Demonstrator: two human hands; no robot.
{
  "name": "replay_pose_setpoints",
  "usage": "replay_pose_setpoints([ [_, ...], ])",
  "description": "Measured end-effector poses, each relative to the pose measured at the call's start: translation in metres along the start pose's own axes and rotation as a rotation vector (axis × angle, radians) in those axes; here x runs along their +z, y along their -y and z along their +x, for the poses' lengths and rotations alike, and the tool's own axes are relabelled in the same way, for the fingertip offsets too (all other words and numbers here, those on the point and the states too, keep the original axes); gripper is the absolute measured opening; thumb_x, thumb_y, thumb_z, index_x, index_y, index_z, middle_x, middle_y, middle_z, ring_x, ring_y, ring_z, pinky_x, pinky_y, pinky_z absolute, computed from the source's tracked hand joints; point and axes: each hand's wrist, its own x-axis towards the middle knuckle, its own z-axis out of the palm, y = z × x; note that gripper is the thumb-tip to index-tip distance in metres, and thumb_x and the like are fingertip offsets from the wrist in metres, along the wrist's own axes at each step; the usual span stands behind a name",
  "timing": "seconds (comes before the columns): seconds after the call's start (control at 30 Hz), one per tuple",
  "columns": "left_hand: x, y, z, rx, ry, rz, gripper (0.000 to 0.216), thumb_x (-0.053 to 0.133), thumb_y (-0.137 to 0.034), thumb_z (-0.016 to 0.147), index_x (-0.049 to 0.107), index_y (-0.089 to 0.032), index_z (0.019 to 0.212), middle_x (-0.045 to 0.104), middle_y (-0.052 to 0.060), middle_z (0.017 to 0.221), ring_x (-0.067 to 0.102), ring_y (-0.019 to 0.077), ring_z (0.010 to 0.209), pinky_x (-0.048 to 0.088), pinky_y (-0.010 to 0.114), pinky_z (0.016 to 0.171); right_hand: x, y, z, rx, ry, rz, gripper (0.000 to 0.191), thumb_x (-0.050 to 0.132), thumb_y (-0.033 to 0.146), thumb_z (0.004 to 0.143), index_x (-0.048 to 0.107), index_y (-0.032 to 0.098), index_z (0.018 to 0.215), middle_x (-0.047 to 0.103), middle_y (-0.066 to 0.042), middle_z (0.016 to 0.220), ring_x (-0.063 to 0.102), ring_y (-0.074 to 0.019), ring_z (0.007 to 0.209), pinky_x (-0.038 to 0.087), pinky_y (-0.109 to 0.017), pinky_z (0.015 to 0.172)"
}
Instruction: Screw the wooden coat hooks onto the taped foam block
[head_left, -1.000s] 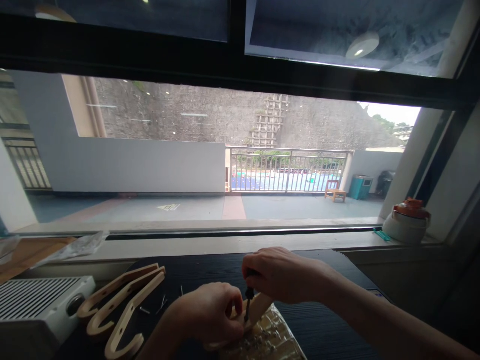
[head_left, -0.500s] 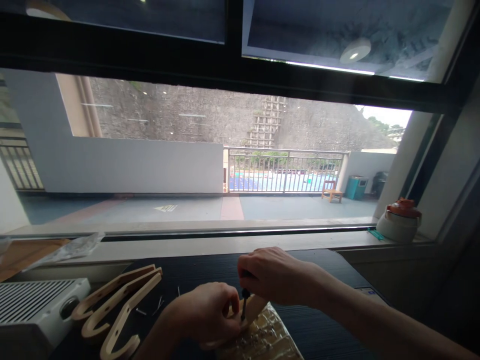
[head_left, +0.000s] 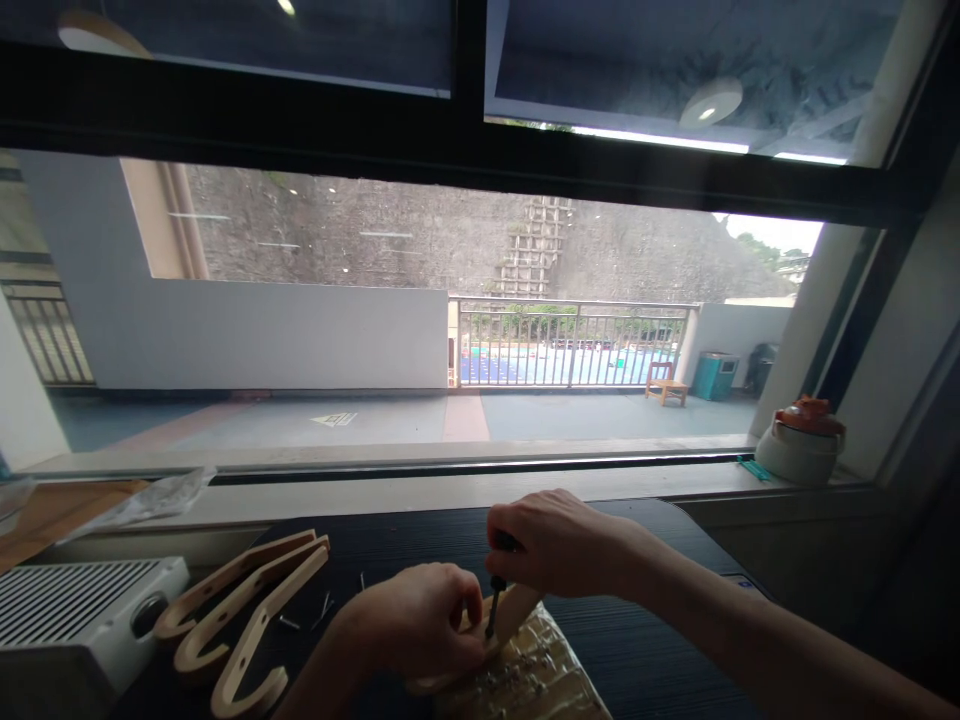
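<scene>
My right hand (head_left: pixel 544 540) is closed round the dark handle of a screwdriver (head_left: pixel 496 600), whose shaft points down at a pale wooden hook (head_left: pixel 514 615). With its fingers closed on that same hook, my left hand (head_left: pixel 431 615) presses it down beside the screwdriver tip. Below the hook lies a block wrapped in shiny tan tape (head_left: pixel 536 680), with several small screws on its top. The screwdriver tip meets the wood near my left fingertips; I cannot make out a screw under it. My left hand hides part of the hook.
Several more wooden hooks (head_left: pixel 251 645) lie at the left of the dark table (head_left: pixel 637 640), with loose screws (head_left: pixel 324 608) beside them. A white slotted appliance (head_left: pixel 82 610) stands at far left. On the sill are a plastic bag (head_left: pixel 150 500) and a lidded pot (head_left: pixel 799 445).
My right hand has shifted slightly to the right and its grip on the screwdriver handle looks a little turned. My left hand stays on the hook. The whole view has shifted slightly.
</scene>
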Motion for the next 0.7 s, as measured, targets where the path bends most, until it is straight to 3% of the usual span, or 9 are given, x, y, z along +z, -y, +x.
replay_pose_setpoints([
  [0.1, 0.0, -0.001, 0.0, 0.007, -0.013, 0.02, 0.026, 0.057, -0.034, 0.065, 0.066, -0.023, 0.086, 0.063, -0.001, 0.073, 0.05, 0.0109, 0.06, 0.032, 0.018, 0.047, -0.008, 0.0, -0.002, -0.06, 0.006, 0.017, 0.026, 0.046, 0.032, 0.08, 0.062, 0.021, 0.097, 0.067, -0.004, 0.085, 0.058, -0.0169, 0.075, 0.032, -0.026, 0.059],
  [0.23, 0.003, 0.001, 0.0, -0.004, -0.014, 0.029, 0.026, 0.057, -0.036, 0.064, 0.066, -0.023, 0.084, 0.063, -0.002, 0.072, 0.05, 0.0107, 0.058, 0.031, 0.018, 0.046, -0.009, 0.001, 0.002, -0.09, 0.044, 0.042, 0.023, 0.043, 0.026, 0.081, 0.063, 0.019, 0.086, 0.067, -0.004, 0.082, 0.057, -0.0154, 0.073, 0.033, -0.025, 0.06],
  [0.5, 0.007, 0.008, 0.005, 0.019, -0.02, 0.002, 0.024, 0.055, -0.038, 0.067, 0.065, -0.022, 0.081, 0.062, -0.002, 0.068, 0.05, 0.0111, 0.057, 0.032, 0.019, 0.047, 0.005, 0.001, 0.009, -0.025, -0.019, 0.008, 0.024, 0.042, 0.032, 0.084, 0.062, 0.018, 0.084, 0.066, -0.004, 0.075, 0.057, -0.0153, 0.069, 0.03, -0.026, 0.057],
  [0.7, 0.004, 0.002, 0.003, -0.013, -0.005, 0.009, 0.024, 0.055, -0.033, 0.066, 0.065, -0.023, 0.085, 0.061, -0.002, 0.07, 0.049, 0.0106, 0.057, 0.032, 0.018, 0.046, -0.004, 0.005, 0.006, -0.011, 0.028, -0.074, 0.028, 0.041, 0.035, 0.083, 0.064, 0.018, 0.085, 0.067, -0.006, 0.075, 0.058, -0.0165, 0.065, 0.029, -0.027, 0.053],
])
